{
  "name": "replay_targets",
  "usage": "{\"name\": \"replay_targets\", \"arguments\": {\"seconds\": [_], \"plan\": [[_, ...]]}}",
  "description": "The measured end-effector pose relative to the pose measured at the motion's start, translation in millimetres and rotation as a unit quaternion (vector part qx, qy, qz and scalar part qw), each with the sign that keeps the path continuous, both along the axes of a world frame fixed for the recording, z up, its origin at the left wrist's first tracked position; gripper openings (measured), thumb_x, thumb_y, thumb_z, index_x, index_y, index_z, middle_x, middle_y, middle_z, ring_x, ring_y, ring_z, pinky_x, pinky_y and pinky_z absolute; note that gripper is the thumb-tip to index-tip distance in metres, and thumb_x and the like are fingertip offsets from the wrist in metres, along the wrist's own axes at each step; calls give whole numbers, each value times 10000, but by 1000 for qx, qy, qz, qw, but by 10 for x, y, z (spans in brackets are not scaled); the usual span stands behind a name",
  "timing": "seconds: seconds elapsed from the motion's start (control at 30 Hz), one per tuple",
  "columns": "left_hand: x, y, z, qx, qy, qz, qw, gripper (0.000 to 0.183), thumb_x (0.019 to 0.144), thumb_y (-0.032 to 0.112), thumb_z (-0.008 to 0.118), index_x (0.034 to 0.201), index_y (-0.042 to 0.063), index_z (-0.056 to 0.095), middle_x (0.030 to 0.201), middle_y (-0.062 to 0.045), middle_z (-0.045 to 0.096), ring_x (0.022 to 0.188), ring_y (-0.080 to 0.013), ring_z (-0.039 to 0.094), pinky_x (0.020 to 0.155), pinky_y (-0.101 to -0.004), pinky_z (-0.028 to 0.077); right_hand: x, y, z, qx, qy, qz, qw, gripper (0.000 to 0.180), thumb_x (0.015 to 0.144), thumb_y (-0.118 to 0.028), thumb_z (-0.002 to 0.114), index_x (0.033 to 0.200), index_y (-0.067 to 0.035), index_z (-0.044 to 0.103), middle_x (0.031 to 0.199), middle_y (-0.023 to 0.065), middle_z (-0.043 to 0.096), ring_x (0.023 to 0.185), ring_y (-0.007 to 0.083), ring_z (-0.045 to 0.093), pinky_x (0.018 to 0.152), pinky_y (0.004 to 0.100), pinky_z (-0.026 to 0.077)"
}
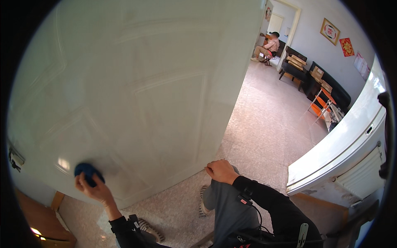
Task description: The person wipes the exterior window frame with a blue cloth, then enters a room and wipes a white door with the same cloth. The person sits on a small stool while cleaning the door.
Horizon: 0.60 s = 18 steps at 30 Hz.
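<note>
A white panelled door [167, 102] fills most of the view in front of me. My left hand [94, 189] grips a round dark blue pad [88, 173], which lies against the lower part of the door; whether it is a sponge or a cloth is not clear. On my bent knee rests my right hand [221, 171], its fingers curled and holding nothing that I can see. Grey trousers [232, 214] cover my legs, and striped shoes [150, 229] stand on the speckled floor. A door handle with keys [15, 159] sits at the far left.
To the right is a white door frame [338, 152] with a radiator [361, 173] beyond it. Dark sofas [333, 86] bearing cardboard boxes and an orange folding chair [322, 104] line the far wall. A person [269, 48] sits in the far doorway. A brown wooden cabinet [43, 217] stands lower left.
</note>
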State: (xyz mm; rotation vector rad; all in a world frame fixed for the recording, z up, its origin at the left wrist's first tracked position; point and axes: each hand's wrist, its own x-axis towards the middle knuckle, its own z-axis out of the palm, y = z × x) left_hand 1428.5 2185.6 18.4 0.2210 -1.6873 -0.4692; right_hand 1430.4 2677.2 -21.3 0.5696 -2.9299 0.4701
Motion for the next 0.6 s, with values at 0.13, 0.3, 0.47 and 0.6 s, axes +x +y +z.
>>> {"name": "replay_targets", "arguments": {"seconds": [0.13, 0.3, 0.47, 0.6], "plan": [[0, -447, 170, 250, 23, 113, 961, 527, 990, 355, 709, 1301, -56, 602, 1280, -218, 547, 1161, -342, 589, 939, -462, 522, -3, 8, -16, 7, -13, -9, 1000, 286, 957, -276, 609, 792, -62, 703, 728, 147, 684, 736, 384, 673, 722, 502, 538], [-104, -126, 213, 221, 67, 52, 972, 479, 1000, 310, 705, 1304, -46, 599, 1281, -180, 552, 1154, -314, 596, 934, -439, 527, -18, 16, -23, 11, -28, -11, 999, 291, 968, -284, 604, 807, -66, 713, 731, 137, 688, 741, 370, 679, 734, 493, 541], [-125, 406, 274, 13, 23, -39, 999, 271, 924, 64, 741, 1181, 20, 667, 1261, -128, 552, 1170, -327, 581, 997, -434, 479, -8, 14, -3, 21, -28, -10, 999, 294, 972, -284, 603, 809, -67, 715, 732, 130, 690, 739, 363, 680, 746, 491, 542], [-25, 175, 321, -9, 2, -48, 999, 309, 882, -1, 719, 1186, 27, 677, 1268, -130, 552, 1179, -324, 582, 1015, -444, 478, 2, 9, -3, 9, -18, -8, 1000, 295, 968, -286, 608, 803, -64, 711, 731, 129, 688, 737, 363, 680, 748, 486, 544]]}}
